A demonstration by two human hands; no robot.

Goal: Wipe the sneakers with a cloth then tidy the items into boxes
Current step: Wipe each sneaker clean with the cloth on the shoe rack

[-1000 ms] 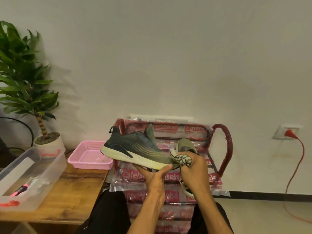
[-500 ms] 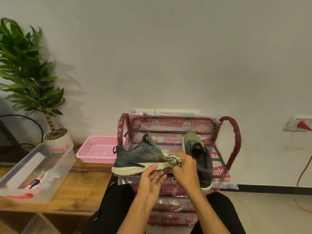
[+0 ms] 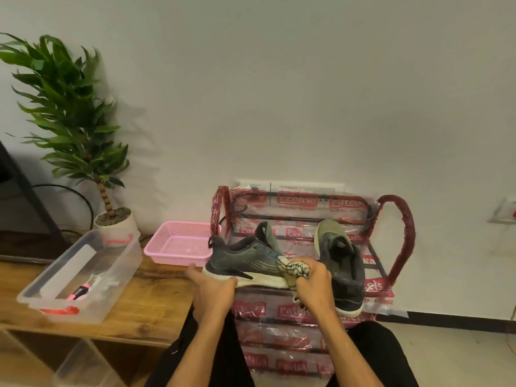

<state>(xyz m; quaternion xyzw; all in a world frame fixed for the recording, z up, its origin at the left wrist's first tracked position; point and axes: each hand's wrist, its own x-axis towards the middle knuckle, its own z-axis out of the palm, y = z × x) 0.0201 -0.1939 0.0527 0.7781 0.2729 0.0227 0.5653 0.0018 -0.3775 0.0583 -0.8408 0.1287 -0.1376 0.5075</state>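
To your left a potted plant (image 3: 69, 129) stands in a white pot at the back of the wooden table (image 3: 145, 303), against the white wall (image 3: 279, 79). At far right you see a wall socket (image 3: 505, 212).

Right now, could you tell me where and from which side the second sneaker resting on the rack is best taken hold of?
Take the second sneaker at its collar, coming from above: its opening faces up, so fingers can hook inside. The heel end points toward the person. The right hand, busy with the cloth, partly covers its near left side, so that side is awkward.
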